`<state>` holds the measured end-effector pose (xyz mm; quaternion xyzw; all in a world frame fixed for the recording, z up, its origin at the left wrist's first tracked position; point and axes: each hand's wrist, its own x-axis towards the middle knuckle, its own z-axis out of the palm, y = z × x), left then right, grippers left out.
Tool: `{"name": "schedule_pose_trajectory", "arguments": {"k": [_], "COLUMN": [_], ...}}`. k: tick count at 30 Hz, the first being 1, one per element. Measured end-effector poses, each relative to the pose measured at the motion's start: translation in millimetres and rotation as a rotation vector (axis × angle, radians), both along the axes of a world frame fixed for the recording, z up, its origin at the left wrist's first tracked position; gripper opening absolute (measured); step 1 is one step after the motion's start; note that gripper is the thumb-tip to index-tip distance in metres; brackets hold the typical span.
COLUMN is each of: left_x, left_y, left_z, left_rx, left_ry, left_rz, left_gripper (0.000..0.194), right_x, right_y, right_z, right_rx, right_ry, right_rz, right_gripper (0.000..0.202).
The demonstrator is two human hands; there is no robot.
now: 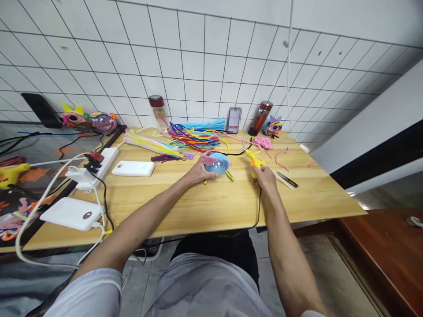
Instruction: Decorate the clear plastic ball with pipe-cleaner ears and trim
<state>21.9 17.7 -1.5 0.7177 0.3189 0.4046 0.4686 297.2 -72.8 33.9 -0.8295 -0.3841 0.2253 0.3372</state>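
Note:
My left hand (197,171) is closed around a clear, bluish globe (218,164) with pink and blue fuzzy stems on its upper side, held over the middle of the table. Yellow-and-dark stub pieces (229,176) show just below the globe. In my right hand (265,177) is a yellow glue gun (254,158), gripped by its handle, its nozzle toward the upper left. The gun's tip is apart from the globe. A dark cord runs down from the gun's handle over the table's front edge. Right of that hand lie dark thread snips (287,179).
Behind the globe lies a heap of coloured pipe cleaners (194,137). A phone (234,120) and two bottles (261,118) stand by the tiled wall. On the left are white power banks (133,168), a power strip (99,169), trailing cables and another yellow glue gun (13,175).

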Motion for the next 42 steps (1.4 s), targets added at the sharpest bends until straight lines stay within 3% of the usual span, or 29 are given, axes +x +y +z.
{"name": "schedule_pose_trajectory", "arguments": {"k": [3,6,9,14,23,26,32,37,42], "left_x": [2,3,2,1,0,2,3,3,3], "left_y": [2,1,-1,-4,-9,-9,-10,-9,-9], "left_z": [-4.7,-7.7,-7.5,-5.2,-2.7,-2.8,-0.9,-2.7,-2.3], "left_rx": [0.003,-0.04,-0.065,-0.09,-0.089,-0.118,-0.107,-0.107,-0.124], "left_ry": [0.04,0.054,0.034,0.02,0.079,0.077,0.137,0.118,0.133], "left_rz": [0.027,0.026,0.015,0.002,0.043,0.037,0.092,0.092,0.093], "left_gripper": [0.114,0.101,0.104,0.113,0.103,0.097,0.093,0.095,0.097], "right_x": [4,10,16,11,-8,-10,7,9,-5], "right_y": [-12,-21,-27,-33,-25,-23,-4,8,9], "right_z": [-0.1,1.1,3.5,8.8,8.4,-0.8,-5.9,2.0,4.2], "right_rx": [0.204,0.461,0.565,0.555,0.525,0.439,0.003,-0.261,-0.395], "right_ry": [0.17,0.581,0.838,0.77,0.622,0.55,0.001,-0.26,-0.434], "right_rz": [0.021,0.166,0.251,0.205,0.334,0.314,0.185,0.206,0.273], "right_gripper": [0.036,0.043,0.044,0.043,0.049,0.047,0.046,0.052,0.065]}}
